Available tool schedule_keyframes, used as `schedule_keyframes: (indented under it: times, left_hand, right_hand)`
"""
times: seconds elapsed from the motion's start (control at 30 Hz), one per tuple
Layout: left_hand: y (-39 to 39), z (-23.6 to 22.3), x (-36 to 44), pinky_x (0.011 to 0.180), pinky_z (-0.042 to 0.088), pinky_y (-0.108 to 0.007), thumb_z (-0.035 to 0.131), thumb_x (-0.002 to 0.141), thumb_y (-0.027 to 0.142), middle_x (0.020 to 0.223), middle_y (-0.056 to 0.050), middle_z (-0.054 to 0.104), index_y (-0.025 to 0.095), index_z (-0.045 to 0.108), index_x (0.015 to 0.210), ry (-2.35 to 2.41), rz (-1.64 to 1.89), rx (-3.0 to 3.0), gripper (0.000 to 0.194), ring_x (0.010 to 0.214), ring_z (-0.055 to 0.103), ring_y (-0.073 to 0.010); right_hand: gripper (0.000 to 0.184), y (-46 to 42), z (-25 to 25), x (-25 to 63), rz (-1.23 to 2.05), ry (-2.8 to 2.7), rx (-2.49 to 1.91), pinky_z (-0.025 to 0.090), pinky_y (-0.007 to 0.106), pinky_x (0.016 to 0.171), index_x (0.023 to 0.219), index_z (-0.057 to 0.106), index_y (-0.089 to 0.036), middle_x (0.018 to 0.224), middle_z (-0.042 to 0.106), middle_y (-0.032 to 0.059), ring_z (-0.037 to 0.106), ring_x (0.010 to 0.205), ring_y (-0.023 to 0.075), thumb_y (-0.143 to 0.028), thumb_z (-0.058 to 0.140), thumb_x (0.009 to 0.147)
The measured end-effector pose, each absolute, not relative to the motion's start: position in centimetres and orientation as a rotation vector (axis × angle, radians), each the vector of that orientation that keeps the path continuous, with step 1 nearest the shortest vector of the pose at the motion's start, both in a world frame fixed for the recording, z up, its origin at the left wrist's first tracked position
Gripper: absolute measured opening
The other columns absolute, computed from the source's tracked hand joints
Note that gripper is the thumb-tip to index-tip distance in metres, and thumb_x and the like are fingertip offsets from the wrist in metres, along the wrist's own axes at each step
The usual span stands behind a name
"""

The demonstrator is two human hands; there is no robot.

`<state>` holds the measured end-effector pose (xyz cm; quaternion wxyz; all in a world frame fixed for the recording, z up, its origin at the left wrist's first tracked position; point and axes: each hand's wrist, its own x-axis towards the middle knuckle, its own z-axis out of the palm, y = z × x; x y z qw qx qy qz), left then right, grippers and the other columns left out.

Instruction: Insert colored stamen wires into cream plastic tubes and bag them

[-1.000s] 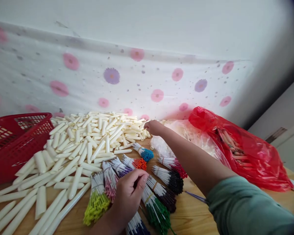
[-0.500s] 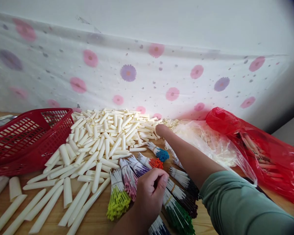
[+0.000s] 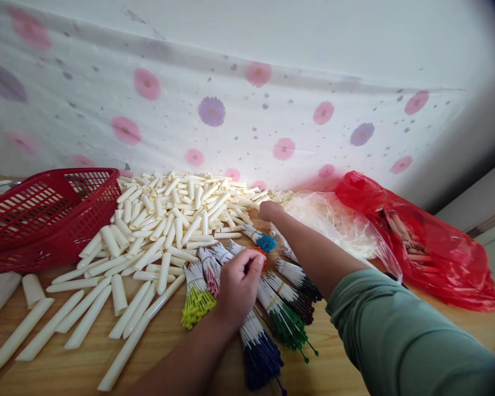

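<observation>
My left hand (image 3: 240, 283) is closed, its fingers curled in against the thumb; whatever lies inside is hidden. It hovers over bundles of thin white sticks with coloured tips: a lime bundle (image 3: 198, 297) and a pink bundle (image 3: 209, 269) to its left, a green bundle (image 3: 282, 311) to its right, and a dark blue bundle (image 3: 259, 349) below. My right hand (image 3: 271, 210) reaches forward to the right edge of a heap of cream tubes (image 3: 190, 212); its fingers are out of sight. Just in front of it lies a blue-tipped bundle (image 3: 260, 237).
A red plastic basket (image 3: 45, 250) stands left of the heap. Loose tubes with slanted ends (image 3: 88, 316) lie across the front left of the wooden table (image 3: 82, 377). On the right are a clear plastic bag (image 3: 334, 220) and a red plastic bag (image 3: 441, 269) with pale pieces inside.
The camera has tilted down, bringing more of the near table into view. My left hand stays closed over the bundles, and my right hand remains at the heap's right edge.
</observation>
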<state>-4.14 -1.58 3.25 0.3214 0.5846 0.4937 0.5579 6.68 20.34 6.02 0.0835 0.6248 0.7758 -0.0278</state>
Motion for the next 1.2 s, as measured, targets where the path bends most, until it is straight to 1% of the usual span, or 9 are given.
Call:
schedule_keyframes:
  times: [0.13,0.3,0.47,0.6,0.77,0.9,1.03,1.13,1.2]
  left_hand:
    - [-0.3,2.8,-4.4,0.053,0.04,-0.021,0.057,0.082,0.039,0.067,0.003,0.056,0.018,0.06,0.09,1.187,1.603,1.127,0.022,0.056,0.049,-0.01]
    - [-0.1,2.8,-3.2,0.073,0.05,-0.027,0.064,0.077,0.046,0.109,-0.005,0.063,0.022,0.057,0.107,0.776,1.456,0.744,0.039,0.089,0.061,-0.0159]
    - [-0.6,3.1,-2.7,0.072,0.049,-0.025,0.07,0.074,0.04,0.091,-0.004,0.069,0.017,0.062,0.098,0.654,1.444,0.64,0.034,0.085,0.064,-0.0165]
    - [-0.9,3.5,-2.8,0.057,0.046,-0.02,0.075,0.069,0.036,0.073,-0.001,0.067,0.015,0.062,0.089,0.719,1.352,0.678,0.032,0.066,0.061,-0.0117]
    - [-1.2,3.2,-2.4,0.048,0.044,-0.021,0.072,0.07,0.042,0.076,-0.002,0.065,0.015,0.061,0.099,0.785,1.172,0.791,0.04,0.056,0.056,-0.0106]
    - [-1.1,2.9,-2.6,0.055,0.047,-0.024,0.07,0.07,0.049,0.082,-0.004,0.063,0.015,0.063,0.095,0.902,1.203,0.812,0.043,0.069,0.058,-0.0141]
    - [-0.8,3.0,-3.4,0.055,0.042,-0.019,0.065,0.074,0.053,0.077,-0.003,0.059,0.013,0.066,0.084,0.872,1.43,0.979,0.042,0.065,0.051,-0.0096]
    - [-0.4,3.3,-4.0,0.045,0.032,-0.016,0.064,0.077,0.05,0.06,0.004,0.049,0.015,0.064,0.084,0.782,1.558,0.954,0.036,0.05,0.039,-0.0048]
    - [-0.3,3.5,-4.3,0.045,0.034,-0.015,0.068,0.075,0.042,0.054,0.006,0.047,0.016,0.062,0.084,0.747,1.614,0.894,0.028,0.047,0.041,-0.0045]
  right_hand:
    - [0.031,16.2,8.7,7.9,-0.039,2.444,1.895,0.051,0.04,0.082,0.115,0.055,-0.015,0.113,0.059,0.0087,0.06,0.097,0.0201,-0.034,0.052,0.091]
    - [0.027,6.2,8.8,7.3,-0.019,2.781,1.701,0.048,0.03,0.071,0.107,0.058,-0.019,0.098,0.067,0.0091,0.065,0.086,0.0233,-0.035,0.05,0.087]
    - [0.045,0.4,6.1,7.4,-0.098,3.039,1.672,0.049,0.032,0.072,0.127,0.046,-0.016,0.106,0.065,0.0119,0.064,0.088,0.0243,-0.029,0.049,0.085]
    - [0.069,-0.3,4.5,9.6,-0.582,3.293,1.641,0.048,0.036,0.081,0.136,0.039,-0.016,0.113,0.063,0.0128,0.061,0.094,0.0247,-0.036,0.065,0.075]
    - [0.049,-0.4,3.8,11.1,-1.47,3.253,1.571,0.047,0.025,0.068,0.127,0.048,-0.02,0.09,0.066,0.0014,0.06,0.078,0.0148,-0.024,0.058,0.079]
    - [0.025,3.4,4.9,11.4,-1.408,2.947,1.897,0.042,0.023,0.062,0.1,0.065,-0.02,0.071,0.063,-0.0025,0.056,0.067,0.0132,-0.023,0.059,0.076]
    - [0.007,10.3,6.2,11.1,-1.427,2.758,2.223,0.041,0.027,0.068,0.076,0.066,-0.016,0.066,0.061,0.0006,0.056,0.071,0.0167,-0.022,0.066,0.071]
    - [0.015,12.8,6.2,10.6,-1.665,2.675,2.346,0.045,0.03,0.068,0.085,0.06,-0.015,0.078,0.06,0.0011,0.056,0.071,0.0141,-0.028,0.062,0.08]
    - [0.015,12.2,5.9,10.5,-1.924,2.659,2.328,0.045,0.029,0.063,0.09,0.055,-0.015,0.076,0.056,-0.0012,0.053,0.064,0.0116,-0.024,0.059,0.079]
